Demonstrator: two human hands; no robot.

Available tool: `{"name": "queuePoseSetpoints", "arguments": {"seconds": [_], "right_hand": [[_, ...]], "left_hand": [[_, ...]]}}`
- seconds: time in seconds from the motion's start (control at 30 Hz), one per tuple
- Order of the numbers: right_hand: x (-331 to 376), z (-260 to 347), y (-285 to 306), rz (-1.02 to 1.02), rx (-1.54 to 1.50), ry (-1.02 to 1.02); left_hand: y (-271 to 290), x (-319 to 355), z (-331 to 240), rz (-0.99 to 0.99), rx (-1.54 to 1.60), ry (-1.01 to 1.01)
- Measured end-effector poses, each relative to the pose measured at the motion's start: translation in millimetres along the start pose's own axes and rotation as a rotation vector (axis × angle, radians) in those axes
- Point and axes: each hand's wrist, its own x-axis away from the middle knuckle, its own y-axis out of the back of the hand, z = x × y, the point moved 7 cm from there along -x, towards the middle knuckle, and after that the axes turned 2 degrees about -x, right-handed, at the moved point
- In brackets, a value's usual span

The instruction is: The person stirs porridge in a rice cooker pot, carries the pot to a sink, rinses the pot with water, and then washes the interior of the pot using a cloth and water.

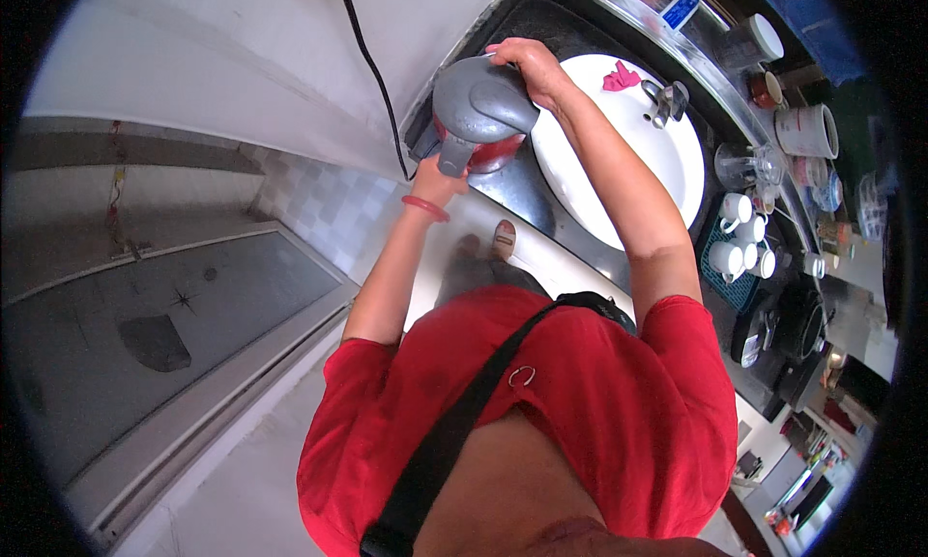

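Note:
A large grey-and-red kettle-shaped appliance (474,98) stands at the counter's left end, beside the basin. Its domed grey lid faces up, and part of a shiny red body shows below. My left hand (440,178), with a pink-red bangle at the wrist, is closed round the grey handle-like part on its near side. My right hand (530,66) reaches over the basin and grips the far right edge of the lid. The fingertips of both hands are partly hidden by the appliance. A black cord (372,69) hangs down the wall and ends near my left hand.
Right of the appliance is a white oval basin (570,185) with a metal tap (666,101) and a pink cloth (621,76). White mugs (727,258) stand on a teal rack farther right. A glass jug (739,166) and several containers line the counter's back. A grey-panelled door is at left.

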Motion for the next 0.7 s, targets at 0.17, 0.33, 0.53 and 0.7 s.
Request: {"name": "queuePoseSetpoints", "arguments": {"seconds": [0.17, 0.33, 0.53, 0.7], "right_hand": [[0.7, -6.4, 6.1, 0.008, 0.014, -0.027], [39.1, -28.7, 61.2, -0.353, 0.066, 0.050], [159.1, -133.2, 115.0, -0.410, -0.170, -0.247], [286.6, -178.6, 133.8, -0.633, -0.223, -0.435]], "left_hand": [[-2.3, -6.2, 8.7, 0.026, 0.011, -0.005], [2.2, 7.2, -9.8, -0.009, -0.012, -0.214], [10.0, 34.9, 85.7, -0.055, -0.497, -0.301], [-7.3, 10.0, 161.9, 0.171, 0.120, 0.437]]}}
